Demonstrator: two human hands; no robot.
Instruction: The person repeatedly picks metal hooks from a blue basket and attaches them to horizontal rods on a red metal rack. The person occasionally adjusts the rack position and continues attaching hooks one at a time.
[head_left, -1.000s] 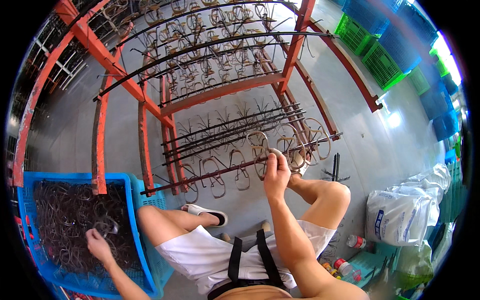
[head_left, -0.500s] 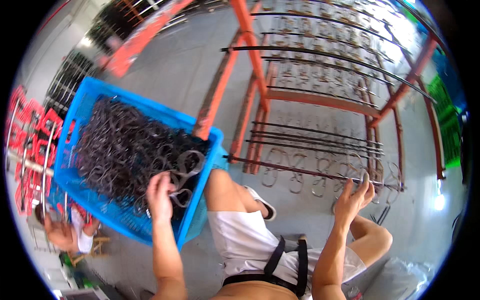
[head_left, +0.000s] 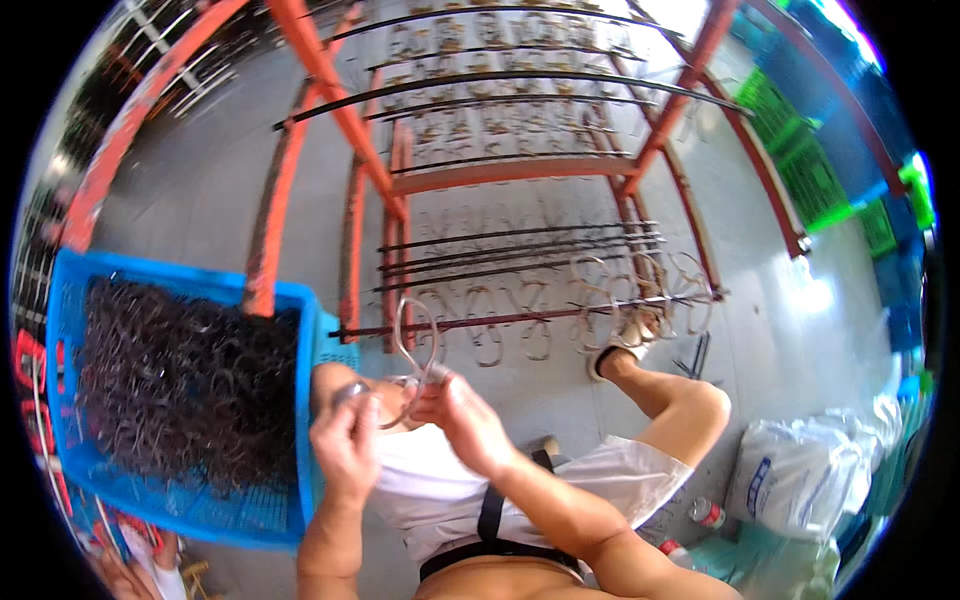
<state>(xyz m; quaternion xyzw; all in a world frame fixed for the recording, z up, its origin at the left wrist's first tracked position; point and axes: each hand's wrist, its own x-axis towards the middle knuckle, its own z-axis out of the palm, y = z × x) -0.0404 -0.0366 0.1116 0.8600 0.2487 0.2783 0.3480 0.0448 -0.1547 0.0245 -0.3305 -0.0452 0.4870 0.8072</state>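
My left hand (head_left: 345,440) is closed in a pinch on a shiny, curved metal piece beside the crate. Close to it, my right hand (head_left: 472,425) grips a thin figure-eight metal loop (head_left: 435,335) that stands up above the fingers. Whether both hands hold one piece or two, I cannot tell. To the left is a blue plastic crate (head_left: 190,268), heaped with dark, tangled metal loops (head_left: 190,390). Ahead, a dark bar (head_left: 520,319) on the rack carries several similar loops (head_left: 536,335) hanging in a row.
An orange-red metal rack (head_left: 510,176) stands ahead, with several rows of hung loops; one post rises by the crate. Clear plastic bags (head_left: 810,470) and a bottle (head_left: 706,513) lie at right. Green crates (head_left: 815,180) line the far right. Another person (head_left: 150,565) is at lower left.
My right hand has come away from the rack bar to meet my left. My left hand has left the crate with a metal piece. The view has swung right.
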